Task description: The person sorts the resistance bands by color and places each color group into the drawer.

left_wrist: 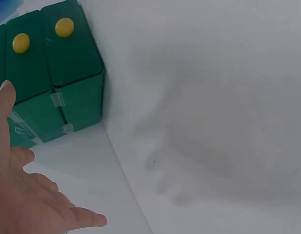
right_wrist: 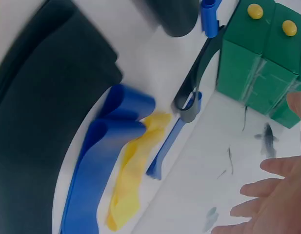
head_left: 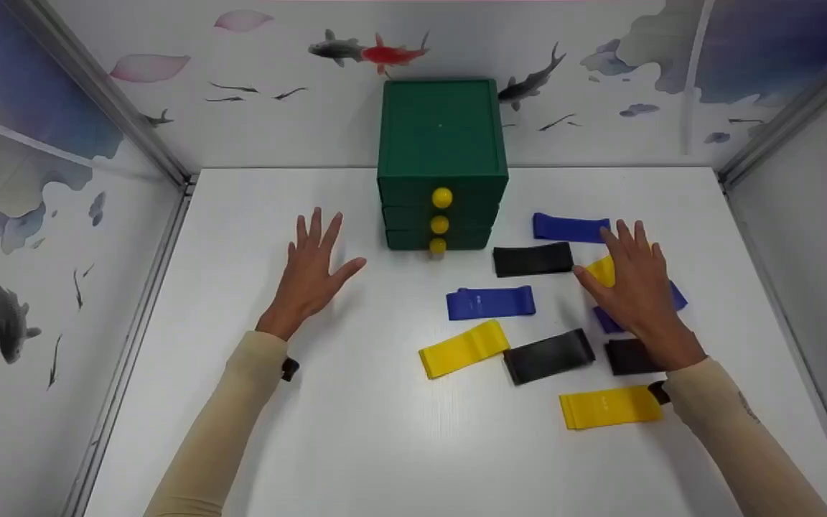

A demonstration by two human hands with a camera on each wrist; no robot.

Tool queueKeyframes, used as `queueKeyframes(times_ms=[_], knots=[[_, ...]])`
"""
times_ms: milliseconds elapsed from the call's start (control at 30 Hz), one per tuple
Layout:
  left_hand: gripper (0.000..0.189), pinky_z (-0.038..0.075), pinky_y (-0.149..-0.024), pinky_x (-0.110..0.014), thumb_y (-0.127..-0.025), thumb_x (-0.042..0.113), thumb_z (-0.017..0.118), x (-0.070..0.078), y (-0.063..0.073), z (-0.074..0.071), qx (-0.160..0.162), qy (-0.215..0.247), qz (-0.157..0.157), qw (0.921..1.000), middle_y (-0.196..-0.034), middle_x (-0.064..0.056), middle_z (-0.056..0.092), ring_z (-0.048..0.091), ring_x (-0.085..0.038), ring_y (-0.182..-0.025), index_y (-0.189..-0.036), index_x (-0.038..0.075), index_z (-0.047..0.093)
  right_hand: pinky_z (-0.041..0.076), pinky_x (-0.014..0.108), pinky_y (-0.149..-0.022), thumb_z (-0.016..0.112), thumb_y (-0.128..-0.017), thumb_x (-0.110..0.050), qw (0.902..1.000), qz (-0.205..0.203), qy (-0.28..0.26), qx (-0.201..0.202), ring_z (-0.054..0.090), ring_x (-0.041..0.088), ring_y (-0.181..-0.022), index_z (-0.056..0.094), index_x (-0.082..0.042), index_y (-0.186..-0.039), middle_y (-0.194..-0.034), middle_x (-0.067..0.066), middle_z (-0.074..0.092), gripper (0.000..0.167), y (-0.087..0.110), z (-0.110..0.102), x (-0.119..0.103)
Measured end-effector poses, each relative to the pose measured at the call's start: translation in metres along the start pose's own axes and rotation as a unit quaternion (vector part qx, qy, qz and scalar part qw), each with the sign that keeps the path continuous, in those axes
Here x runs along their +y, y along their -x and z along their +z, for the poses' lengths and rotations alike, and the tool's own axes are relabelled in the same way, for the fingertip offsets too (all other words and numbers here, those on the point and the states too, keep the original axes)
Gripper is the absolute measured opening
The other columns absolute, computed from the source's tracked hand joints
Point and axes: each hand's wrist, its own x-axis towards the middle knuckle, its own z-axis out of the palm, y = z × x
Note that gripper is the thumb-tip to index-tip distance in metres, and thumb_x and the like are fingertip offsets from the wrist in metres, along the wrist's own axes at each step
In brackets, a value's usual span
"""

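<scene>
Left hand (head_left: pixel 311 278): fingers spread, above the desk (head_left: pixel 356 424). Right of it, the green cabinet (head_left: pixel 442 129) stands at the rear, its 3 yellow knobs (head_left: pixel 441 197) facing front. Bands (head_left: pixel 491 304), 9 in number (3 blue, 3 black, 3 yellow), lie in front and right of the cabinet. Right hand (head_left: pixel 636 291): fingers spread over the rightmost bands, partly covering 3.

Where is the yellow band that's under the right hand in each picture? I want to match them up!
Head view: the yellow band is right of the middle, partly hidden by the right hand.
Left wrist view: it is not in it.
Right wrist view: it is low and left of the middle, between two blue bands.
Shared landmark: the green drawers with yellow knobs.
</scene>
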Motion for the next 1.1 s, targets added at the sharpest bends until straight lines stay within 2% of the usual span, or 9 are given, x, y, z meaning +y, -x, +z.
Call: queueKeyframes(times_ms=[167,267,400,533,633,900,1100], knots=[[0.093,0.014,-0.136,-0.073,-0.107,0.072,0.056,0.005,-0.004,-0.003,0.003,0.094,-0.012,0.9955,-0.189,-0.004,0.002,0.000,-0.035,-0.176,-0.179,0.027,0.020,0.026,0.077,-0.130,0.076,-0.103,-0.028,0.9973,-0.017,-0.054,0.047,0.033,0.053,-0.164,0.056,0.004,-0.156,-0.167,0.032,0.049,0.065,-0.001,0.003,-0.014],[0.088,0.017,-0.137,-0.069,-0.108,0.068,0.058,0.009,-0.010,-0.006,0.009,0.141,-0.009,0.9899,-0.189,-0.005,0.009,0.010,-0.033,-0.175,-0.178,0.025,0.025,0.033,0.076,-0.127,0.078,-0.103,-0.022,0.9937,-0.026,-0.085,0.069,0.041,0.051,-0.160,0.063,0.005,-0.149,-0.160,0.030,0.058,0.056,-0.002,0.005,-0.024],[0.082,0.022,-0.139,-0.059,-0.109,0.062,0.061,0.014,-0.022,-0.009,0.018,0.202,0.004,0.9793,-0.186,-0.007,0.025,0.022,-0.030,-0.173,-0.176,0.022,0.033,0.038,0.071,-0.127,0.078,-0.103,-0.018,0.9885,-0.031,-0.123,0.083,0.047,0.046,-0.156,0.068,0.003,-0.145,-0.154,0.026,0.064,0.047,-0.006,0.009,-0.038],[0.078,0.029,-0.137,-0.059,-0.110,0.057,0.063,0.019,-0.034,-0.011,0.025,0.256,0.012,0.9664,-0.182,-0.006,0.035,0.032,-0.030,-0.170,-0.174,0.019,0.038,0.040,0.068,-0.127,0.079,-0.103,-0.016,0.9847,-0.041,-0.144,0.089,0.053,0.043,-0.151,0.071,0.002,-0.142,-0.150,0.024,0.067,0.043,-0.010,0.014,-0.050],[0.075,0.034,-0.134,-0.063,-0.111,0.053,0.064,0.023,-0.043,-0.013,0.031,0.284,0.013,0.9582,-0.179,-0.008,0.040,0.038,-0.033,-0.166,-0.172,0.016,0.042,0.043,0.065,-0.126,0.079,-0.103,-0.016,0.9828,-0.049,-0.155,0.087,0.056,0.042,-0.147,0.072,0.000,-0.140,-0.148,0.023,0.068,0.041,-0.013,0.019,-0.056],[0.071,0.038,-0.134,-0.053,-0.112,0.049,0.063,0.032,-0.061,-0.015,0.036,0.330,-0.004,0.9431,-0.176,-0.008,0.044,0.043,-0.031,-0.163,-0.171,0.015,0.043,0.048,0.059,-0.124,0.076,-0.106,-0.019,0.9786,-0.034,-0.196,0.055,0.060,0.040,-0.140,0.071,-0.002,-0.143,-0.147,0.022,0.069,0.041,-0.021,0.032,-0.078],[0.070,0.039,-0.133,-0.049,-0.113,0.047,0.061,0.039,-0.072,-0.015,0.033,0.345,-0.001,0.9379,-0.177,-0.009,0.043,0.042,-0.034,-0.164,-0.172,0.014,0.041,0.062,0.055,-0.107,0.077,-0.105,-0.017,0.9724,-0.046,-0.225,0.041,0.074,0.039,-0.121,0.074,-0.001,-0.137,-0.136,0.021,0.075,0.036,-0.029,0.036,-0.099]])
